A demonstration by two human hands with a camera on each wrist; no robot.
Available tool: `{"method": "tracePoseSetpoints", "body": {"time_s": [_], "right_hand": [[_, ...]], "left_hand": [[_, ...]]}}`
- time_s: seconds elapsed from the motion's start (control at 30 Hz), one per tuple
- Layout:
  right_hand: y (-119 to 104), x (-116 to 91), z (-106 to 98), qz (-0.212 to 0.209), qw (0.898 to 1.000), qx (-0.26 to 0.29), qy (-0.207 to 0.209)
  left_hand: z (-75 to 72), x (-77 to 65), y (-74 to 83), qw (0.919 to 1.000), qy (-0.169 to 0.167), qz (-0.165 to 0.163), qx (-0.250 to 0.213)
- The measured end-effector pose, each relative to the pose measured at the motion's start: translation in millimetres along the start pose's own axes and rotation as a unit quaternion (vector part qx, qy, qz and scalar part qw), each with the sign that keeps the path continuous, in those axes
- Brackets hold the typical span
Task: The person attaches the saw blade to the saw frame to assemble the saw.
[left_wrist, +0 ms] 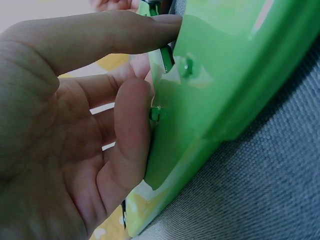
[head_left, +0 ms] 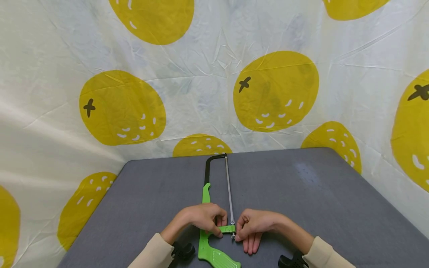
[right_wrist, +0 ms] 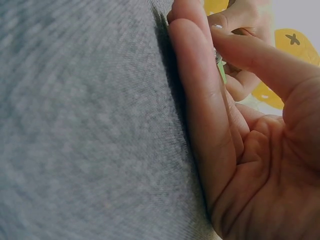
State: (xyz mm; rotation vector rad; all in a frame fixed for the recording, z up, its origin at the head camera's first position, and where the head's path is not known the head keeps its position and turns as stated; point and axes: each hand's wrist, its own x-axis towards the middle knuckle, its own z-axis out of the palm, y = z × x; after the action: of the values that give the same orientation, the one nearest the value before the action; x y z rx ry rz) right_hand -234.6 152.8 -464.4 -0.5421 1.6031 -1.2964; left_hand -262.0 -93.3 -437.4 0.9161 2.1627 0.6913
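A hacksaw (head_left: 206, 193) with a green handle and a black front frame lies on the grey surface, its handle toward me. Its silver blade (head_left: 229, 188) runs along the right side. My left hand (head_left: 202, 216) reaches over the frame, thumb and curled fingers holding the green crosspiece (head_left: 226, 229) by the handle. Close up in the left wrist view, the thumb and fingertips meet the green body (left_wrist: 215, 75). With thumb and forefinger, my right hand (head_left: 259, 222) pinches the small metal wing nut (head_left: 233, 236) at the blade's near end; its other fingers extend along the cloth.
Grey cloth covers the table (head_left: 161, 186). Behind and beside it hangs a white curtain (head_left: 201, 96) printed with yellow fruit. A black wrist device (head_left: 182, 251) sits under the left sleeve, another (head_left: 292, 260) under the right.
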Motion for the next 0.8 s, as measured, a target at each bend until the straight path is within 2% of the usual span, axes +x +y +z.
{"method": "tracePoseSetpoints", "body": {"time_s": [0.3, 0.8], "right_hand": [[0.0, 0.1, -2.0, 0.002, 1.000, -0.009, -0.001], [-2.3, 0.3, 2.0, 0.003, 0.999, -0.012, 0.034]], "left_hand": [[0.3, 1.3, -0.8, 1.0000, -0.004, -0.002, 0.000], [-0.2, 2.1, -1.4, 1.0000, -0.003, 0.003, 0.007]]}}
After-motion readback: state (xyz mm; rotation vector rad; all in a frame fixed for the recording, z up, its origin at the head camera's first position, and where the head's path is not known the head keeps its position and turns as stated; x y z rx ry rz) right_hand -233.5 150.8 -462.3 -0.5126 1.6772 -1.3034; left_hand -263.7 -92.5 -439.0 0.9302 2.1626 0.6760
